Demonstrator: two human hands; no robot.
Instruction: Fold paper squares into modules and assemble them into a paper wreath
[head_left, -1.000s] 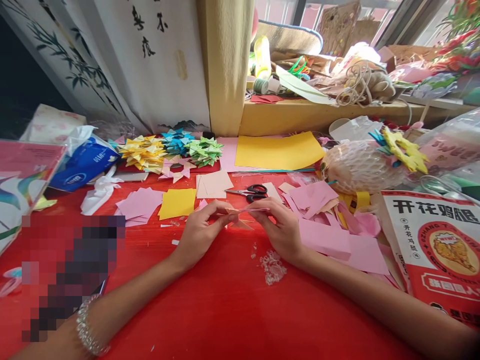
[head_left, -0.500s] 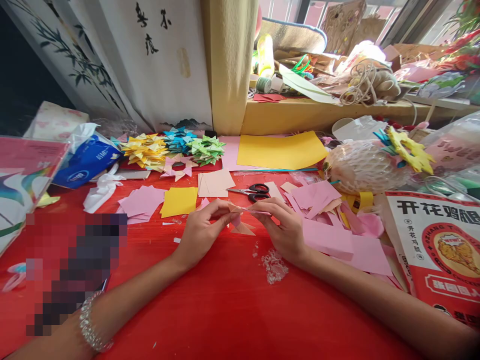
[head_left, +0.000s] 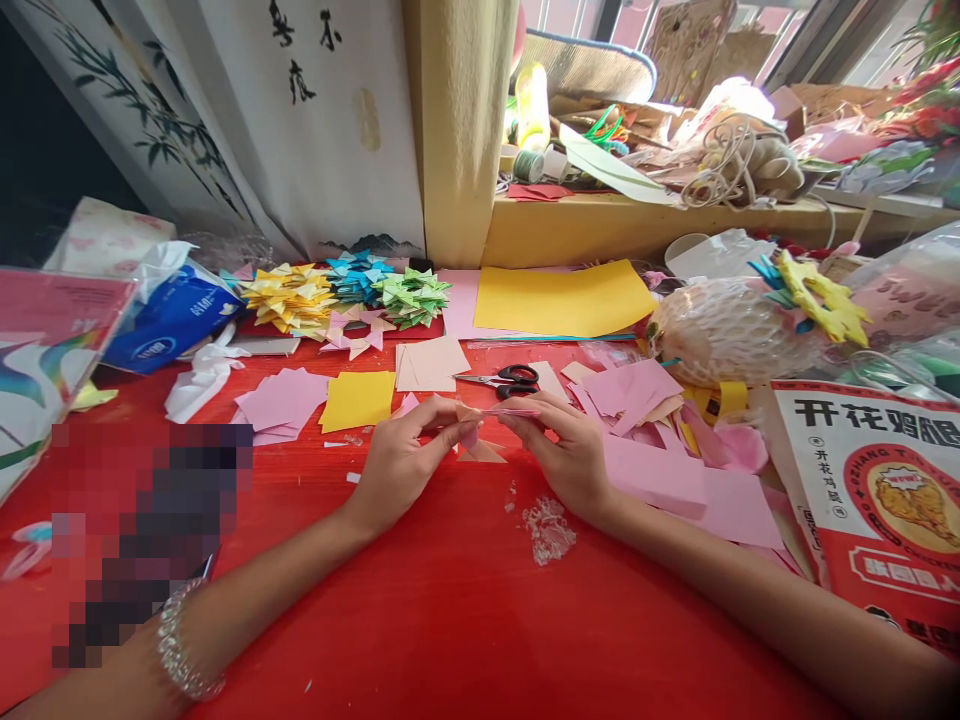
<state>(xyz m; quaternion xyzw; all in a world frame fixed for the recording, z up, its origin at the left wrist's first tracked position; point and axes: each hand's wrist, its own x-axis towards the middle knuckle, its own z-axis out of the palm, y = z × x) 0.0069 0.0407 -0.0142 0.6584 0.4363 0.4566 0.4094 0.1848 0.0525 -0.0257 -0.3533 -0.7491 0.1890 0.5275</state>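
Both hands work above the red table [head_left: 450,620], meeting just in front of the black-handled scissors [head_left: 504,380], which serve as the landmark here.

Left hand [head_left: 397,465]: fingers curled, thumb and forefinger pinched on the left end of a small folded pink paper piece [head_left: 480,428]. A beaded bracelet [head_left: 176,650] sits on that wrist, far nearer the camera than the scissors.

Right hand [head_left: 570,455]: fingers closed, tips gripping the right end of the same paper piece. The piece is held flat and edge-on between the two hands, lifted slightly off the table, just on the near side of the scissors. A peach-coloured folded point shows below it; cannot tell whether it is joined to the piece or lies loose on the table.

Around the scissors:
- Left of them, a peach square sheet [head_left: 429,365], then a yellow square [head_left: 358,400], then a loose stack of pink squares [head_left: 279,402].
- Behind them, a large yellow sheet [head_left: 562,298] lying over a pink sheet.
- Behind and to the left, heaps of folded paper stars: green [head_left: 411,298], blue [head_left: 358,278], yellow [head_left: 289,298].
- Right of them, scattered pink paper offcuts [head_left: 652,450], partly under the right wrist.
- Further right, a snack box with red print [head_left: 870,490] and a mesh-wrapped bundle [head_left: 720,330].
- Far left, a blue tissue pack [head_left: 171,320].
- Nearer the camera, a scrap of crumpled clear film [head_left: 549,528] on the table, just beside the right wrist.
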